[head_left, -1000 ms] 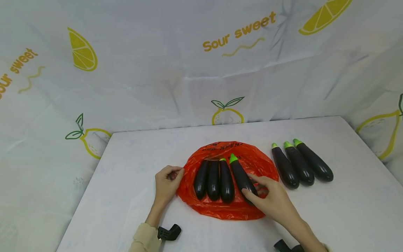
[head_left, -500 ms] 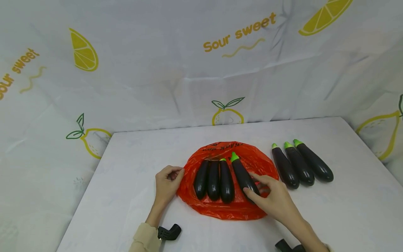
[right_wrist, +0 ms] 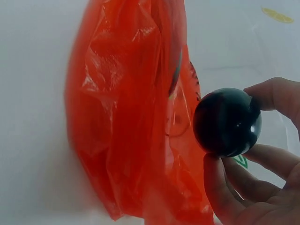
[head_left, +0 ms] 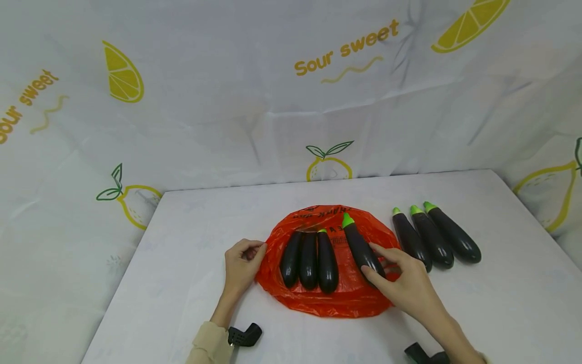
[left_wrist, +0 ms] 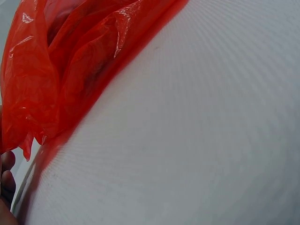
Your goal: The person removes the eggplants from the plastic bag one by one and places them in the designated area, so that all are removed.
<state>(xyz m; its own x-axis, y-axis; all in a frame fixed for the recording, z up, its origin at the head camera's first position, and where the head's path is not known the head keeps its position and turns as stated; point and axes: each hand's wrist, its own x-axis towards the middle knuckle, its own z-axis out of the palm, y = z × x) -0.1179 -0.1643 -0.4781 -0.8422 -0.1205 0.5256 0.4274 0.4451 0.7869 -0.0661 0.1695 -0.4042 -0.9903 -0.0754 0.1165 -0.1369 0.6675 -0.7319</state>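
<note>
A red plastic bag (head_left: 318,306) lies spread open on the table, with three dark eggplants (head_left: 308,263) side by side in it. My left hand (head_left: 243,265) pinches the bag's left rim; in the left wrist view only its fingertips (left_wrist: 7,180) show at the edge, beside the red plastic. My right hand (head_left: 406,280) grips another eggplant (head_left: 359,247) near its rounded end, thumb on one side and fingers on the other. That eggplant tilts over the bag's right part, green cap pointing away. In the right wrist view its round end (right_wrist: 227,123) appears raised beside the bag.
Three more eggplants (head_left: 433,237) lie in a slanted row on the white table (head_left: 182,283), right of the bag. A white cloth (head_left: 218,116) with lemon prints hangs behind the table.
My right hand has moved the gripped eggplant rightward and slightly away from me, widening the gap to the three in the bag. My left hand stays at the bag's rim.
</note>
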